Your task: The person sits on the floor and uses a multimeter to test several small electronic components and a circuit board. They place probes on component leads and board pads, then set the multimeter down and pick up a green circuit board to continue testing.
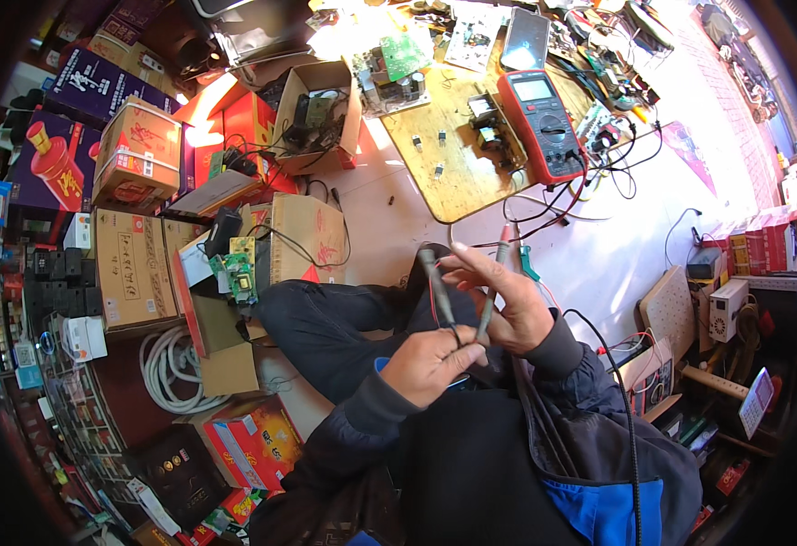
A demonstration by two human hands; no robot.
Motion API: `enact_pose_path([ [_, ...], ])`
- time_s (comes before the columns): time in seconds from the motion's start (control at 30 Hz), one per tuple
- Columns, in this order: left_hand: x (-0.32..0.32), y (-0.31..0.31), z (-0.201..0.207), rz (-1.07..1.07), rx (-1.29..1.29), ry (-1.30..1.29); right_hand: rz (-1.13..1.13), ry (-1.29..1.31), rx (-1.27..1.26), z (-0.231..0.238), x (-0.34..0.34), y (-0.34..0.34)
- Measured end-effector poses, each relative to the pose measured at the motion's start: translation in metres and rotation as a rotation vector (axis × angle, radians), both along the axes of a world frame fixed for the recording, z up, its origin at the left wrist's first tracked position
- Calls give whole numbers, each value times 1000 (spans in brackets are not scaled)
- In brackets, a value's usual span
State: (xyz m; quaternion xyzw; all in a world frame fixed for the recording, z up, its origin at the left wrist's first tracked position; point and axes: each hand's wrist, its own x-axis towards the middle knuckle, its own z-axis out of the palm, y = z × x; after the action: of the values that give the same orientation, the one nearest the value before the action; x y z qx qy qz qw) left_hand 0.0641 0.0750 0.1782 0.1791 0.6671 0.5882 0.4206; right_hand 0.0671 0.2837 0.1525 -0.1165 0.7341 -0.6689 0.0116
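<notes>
My left hand (430,366) is closed, thumb against fingers, around the lower ends of two slim multimeter probes. The dark probe (439,289) leans up and left; the red-ended probe (496,278) rises beside my right hand. My right hand (515,305) has its fingers stretched and apart near the probes, touching or almost touching the red-ended one. The fingers hide the probe tips, and I cannot make out anything small between them. Ahead, a red multimeter (544,127) with a grey screen rests on the wooden board (457,196), its leads trailing toward me.
Small black components (442,138) and a circuit assembly (494,132) lie on the board. A green circuit board (405,56) stands behind. Cardboard boxes (312,241) and a coiled white hose (166,369) crowd the left. A black cable (621,387) runs down my right side.
</notes>
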Motion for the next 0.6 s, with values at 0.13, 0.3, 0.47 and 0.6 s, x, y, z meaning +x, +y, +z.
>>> enact_pose_path([
  [0.13,2,-9,6,-56,-28,72,108,76,155,1,-7,-5],
  [0.3,-1,-19,3,-140,-27,97,126,156,107,-2,-5,-11],
  [0.47,-11,-28,3,-85,59,96,17,258,51,-1,-5,-7],
  [0.6,-26,-39,1,186,240,-52,-59,211,64,5,-4,-2],
])
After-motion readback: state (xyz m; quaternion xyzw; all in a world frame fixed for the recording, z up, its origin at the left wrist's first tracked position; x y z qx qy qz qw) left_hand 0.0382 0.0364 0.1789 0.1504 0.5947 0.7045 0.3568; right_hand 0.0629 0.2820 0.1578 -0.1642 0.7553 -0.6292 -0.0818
